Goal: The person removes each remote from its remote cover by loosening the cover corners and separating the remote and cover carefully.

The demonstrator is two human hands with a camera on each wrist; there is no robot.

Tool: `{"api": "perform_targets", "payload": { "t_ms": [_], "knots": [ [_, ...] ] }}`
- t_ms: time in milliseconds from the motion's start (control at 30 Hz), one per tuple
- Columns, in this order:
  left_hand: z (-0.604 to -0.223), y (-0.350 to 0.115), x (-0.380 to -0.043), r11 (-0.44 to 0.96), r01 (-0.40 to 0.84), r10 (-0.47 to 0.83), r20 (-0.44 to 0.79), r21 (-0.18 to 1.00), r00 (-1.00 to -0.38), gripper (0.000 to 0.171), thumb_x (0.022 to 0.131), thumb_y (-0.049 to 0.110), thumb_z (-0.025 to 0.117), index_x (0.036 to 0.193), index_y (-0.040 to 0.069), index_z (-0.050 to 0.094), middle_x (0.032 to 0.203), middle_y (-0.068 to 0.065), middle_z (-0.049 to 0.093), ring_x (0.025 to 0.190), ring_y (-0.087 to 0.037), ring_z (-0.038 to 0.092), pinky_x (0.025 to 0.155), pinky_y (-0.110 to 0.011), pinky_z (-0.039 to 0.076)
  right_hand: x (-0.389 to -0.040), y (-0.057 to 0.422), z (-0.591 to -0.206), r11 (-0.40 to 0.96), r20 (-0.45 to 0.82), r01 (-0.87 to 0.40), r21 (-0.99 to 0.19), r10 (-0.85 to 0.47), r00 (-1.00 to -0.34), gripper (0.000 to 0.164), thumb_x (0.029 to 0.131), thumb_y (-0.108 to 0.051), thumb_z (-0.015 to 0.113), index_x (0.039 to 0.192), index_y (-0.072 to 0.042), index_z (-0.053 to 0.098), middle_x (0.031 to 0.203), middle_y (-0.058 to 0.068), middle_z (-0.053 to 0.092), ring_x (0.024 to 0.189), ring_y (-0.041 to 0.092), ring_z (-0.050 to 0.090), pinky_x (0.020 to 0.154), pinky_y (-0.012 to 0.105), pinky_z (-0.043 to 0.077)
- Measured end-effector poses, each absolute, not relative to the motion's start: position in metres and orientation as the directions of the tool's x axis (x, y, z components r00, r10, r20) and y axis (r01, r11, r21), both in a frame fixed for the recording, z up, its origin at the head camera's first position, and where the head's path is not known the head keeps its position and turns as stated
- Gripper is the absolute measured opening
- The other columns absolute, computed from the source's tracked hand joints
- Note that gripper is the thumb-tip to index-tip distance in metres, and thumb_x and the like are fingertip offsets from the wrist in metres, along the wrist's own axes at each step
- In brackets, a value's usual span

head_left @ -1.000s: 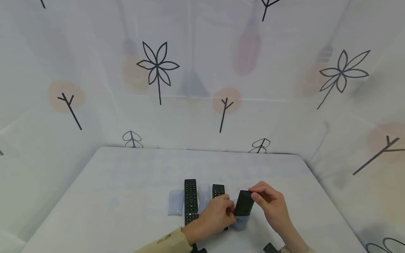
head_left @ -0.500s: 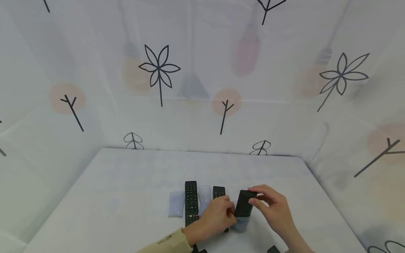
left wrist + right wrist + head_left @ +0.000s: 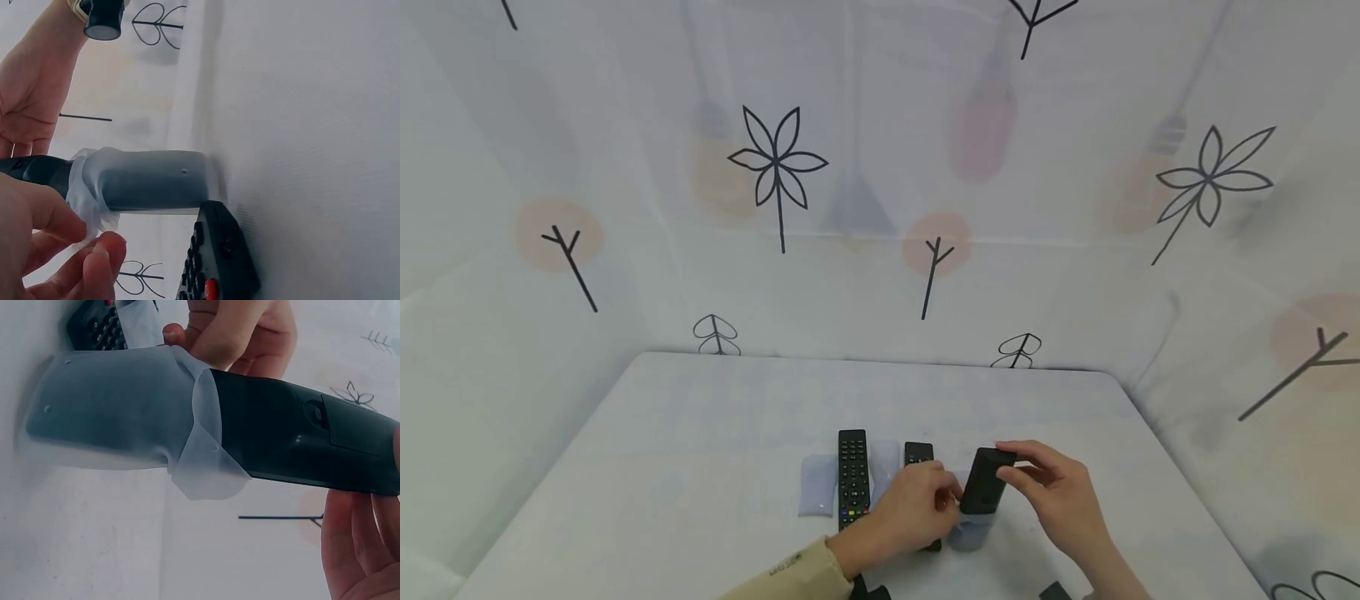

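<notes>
A black remote control [image 3: 987, 483] stands nearly upright, its lower part inside a translucent plastic sleeve [image 3: 972, 533]. My right hand [image 3: 1060, 500] grips the remote's upper end between thumb and fingers. On the other side, my left hand [image 3: 917, 504] pinches the sleeve's rim with thumb and fingertips. In the right wrist view the sleeve [image 3: 106, 412] covers about half the remote [image 3: 269, 431], and its mouth is loose and creased. The left wrist view shows the sleeve's bottom end [image 3: 159, 181] at the table surface.
To the left lie a long black remote [image 3: 853, 471] and a shorter remote [image 3: 919, 452], the latter partly under my left hand. Flat translucent sleeves [image 3: 817, 485] lie beside them. The white table [image 3: 715, 433] meets a patterned cloth backdrop [image 3: 850, 283].
My right hand has shifted slightly right, and the remote's top leans a little further that way. The left hand stays nearly in place at the sleeve. The head view has tilted slightly.
</notes>
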State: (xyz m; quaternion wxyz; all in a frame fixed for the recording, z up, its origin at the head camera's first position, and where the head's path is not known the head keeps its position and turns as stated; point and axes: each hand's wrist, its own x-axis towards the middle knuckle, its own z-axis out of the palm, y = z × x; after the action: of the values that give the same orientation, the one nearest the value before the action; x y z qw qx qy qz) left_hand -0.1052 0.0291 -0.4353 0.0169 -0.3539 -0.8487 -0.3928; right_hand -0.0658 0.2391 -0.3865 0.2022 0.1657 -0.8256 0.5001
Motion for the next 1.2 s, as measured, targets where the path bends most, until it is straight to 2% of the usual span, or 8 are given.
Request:
{"api": "perform_targets", "payload": {
  "t_ms": [167, 333, 500, 633, 733, 967, 1200],
  "knots": [
    [-0.434, 0.025, -0.109, 0.411, 0.591, 0.59, 0.292, 0.694, -0.753, 0.013, 0.087, 0.006, 0.065, 0.092, 0.016, 0.072, 0.074, 0.016, 0.055, 0.066, 0.005, 0.048, 0.058, -0.014, 0.043, -0.066, 0.241, -0.385, 0.417, 0.505, -0.481, -0.771, -0.062, -0.861, 0.031, 0.082, 0.009, 0.075, 0.11, -0.002, 0.071, 0.104, 0.004, 0.071, 0.089, 0.009, 0.069, 0.075, 0.024, 0.056],
    [-0.429, 0.022, -0.11, 0.407, 0.491, 0.557, 0.216, 0.77, -0.802, 0.007, 0.094, 0.015, 0.065, 0.1, 0.017, 0.062, 0.076, 0.016, 0.056, 0.061, 0.003, 0.05, 0.055, -0.017, 0.044, -0.064, 0.241, -0.382, 0.405, 0.529, -0.506, -0.761, -0.064, -0.846, 0.033, 0.081, 0.013, 0.073, 0.112, 0.003, 0.069, 0.105, 0.0, 0.07, 0.089, 0.007, 0.069, 0.076, 0.021, 0.055],
    [-0.427, 0.02, -0.112, 0.336, 0.356, 0.533, 0.135, 0.872, -0.835, 0.019, 0.098, 0.026, 0.064, 0.109, 0.013, 0.055, 0.077, 0.014, 0.06, 0.058, -0.001, 0.056, 0.052, -0.021, 0.045, -0.062, 0.241, -0.379, 0.388, 0.519, -0.503, -0.773, -0.072, -0.852, 0.033, 0.082, 0.012, 0.072, 0.113, 0.004, 0.069, 0.106, -0.002, 0.069, 0.091, 0.007, 0.068, 0.078, 0.02, 0.054],
    [-0.425, 0.018, -0.115, 0.288, 0.291, 0.534, 0.1, 0.912, -0.84, 0.027, 0.099, 0.036, 0.062, 0.111, 0.014, 0.057, 0.075, 0.012, 0.063, 0.058, -0.007, 0.061, 0.052, -0.023, 0.046, -0.061, 0.24, -0.376, 0.343, 0.509, -0.504, -0.792, -0.082, -0.857, 0.032, 0.082, 0.014, 0.071, 0.113, 0.006, 0.067, 0.106, -0.003, 0.069, 0.092, 0.008, 0.068, 0.08, 0.021, 0.054],
    [-0.422, 0.018, -0.115, 0.302, 0.299, 0.534, 0.099, 0.905, -0.84, 0.028, 0.098, 0.041, 0.062, 0.107, 0.015, 0.065, 0.072, 0.012, 0.061, 0.059, -0.007, 0.059, 0.052, -0.024, 0.045, -0.06, 0.238, -0.375, 0.291, 0.513, -0.524, -0.8, -0.121, -0.85, 0.031, 0.083, 0.015, 0.069, 0.113, 0.008, 0.066, 0.107, -0.001, 0.069, 0.094, 0.009, 0.068, 0.082, 0.022, 0.053],
    [-0.418, 0.017, -0.117, 0.324, 0.385, 0.531, 0.171, 0.864, -0.83, 0.02, 0.098, 0.034, 0.064, 0.095, 0.017, 0.074, 0.069, 0.01, 0.055, 0.061, -0.004, 0.048, 0.054, -0.021, 0.038, -0.058, 0.235, -0.373, 0.237, 0.531, -0.568, -0.788, -0.204, -0.822, 0.032, 0.084, 0.016, 0.068, 0.114, 0.005, 0.065, 0.106, 0.005, 0.068, 0.097, 0.012, 0.066, 0.087, 0.024, 0.052],
    [-0.414, 0.014, -0.118, 0.226, 0.309, 0.472, 0.173, 0.924, -0.864, 0.011, 0.096, 0.025, 0.068, 0.094, 0.015, 0.073, 0.077, 0.011, 0.067, 0.067, -0.004, 0.057, 0.057, -0.021, 0.046, -0.06, 0.237, -0.375, 0.207, 0.532, -0.569, -0.796, -0.209, -0.821, 0.034, 0.086, 0.017, 0.065, 0.118, 0.004, 0.063, 0.111, 0.008, 0.067, 0.105, 0.014, 0.065, 0.091, 0.025, 0.051]
  ]
}}
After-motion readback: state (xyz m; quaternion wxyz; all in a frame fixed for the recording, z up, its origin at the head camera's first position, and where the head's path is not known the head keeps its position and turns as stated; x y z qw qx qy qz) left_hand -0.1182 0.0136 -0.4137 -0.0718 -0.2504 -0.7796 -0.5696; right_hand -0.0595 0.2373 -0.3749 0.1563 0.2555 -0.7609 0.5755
